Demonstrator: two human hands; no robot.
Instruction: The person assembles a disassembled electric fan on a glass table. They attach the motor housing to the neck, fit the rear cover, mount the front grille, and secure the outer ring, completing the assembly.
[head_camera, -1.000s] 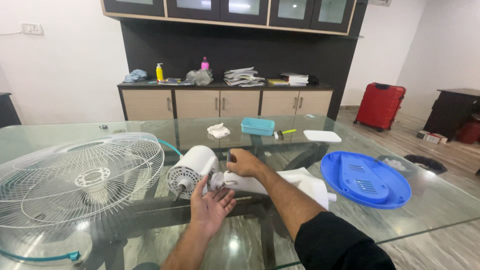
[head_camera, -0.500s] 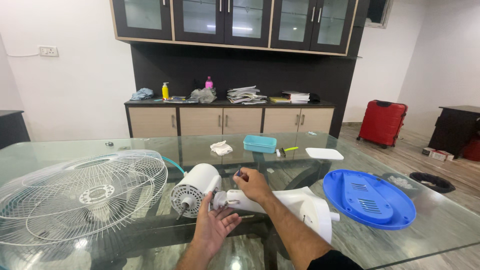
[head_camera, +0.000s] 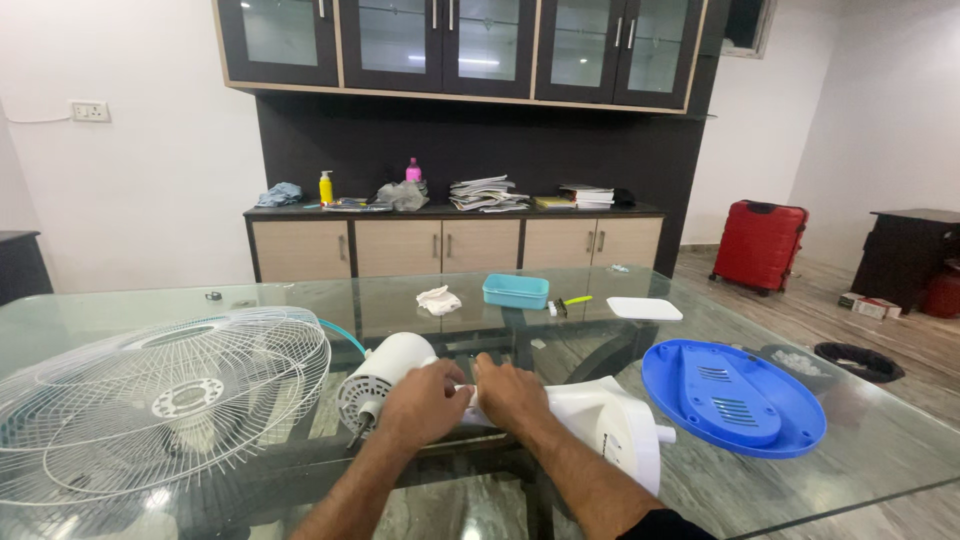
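Head camera is showing both hands closing over the joint between the white fan motor (head_camera: 385, 372) and white stand neck (head_camera: 600, 420): left hand (head_camera: 425, 402) is wrapping the joint, right hand (head_camera: 510, 395) is gripping the neck. Fan is lying dismantled on the glass table (head_camera: 880, 450); wire guard (head_camera: 160, 400) and blue base (head_camera: 735, 395) are sitting apart, unattached.

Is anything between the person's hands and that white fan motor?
Nothing visible. Both hands, left and right, already rest where the motor meets the white stand. The wire guard lies off to the left, the blue base to the right.
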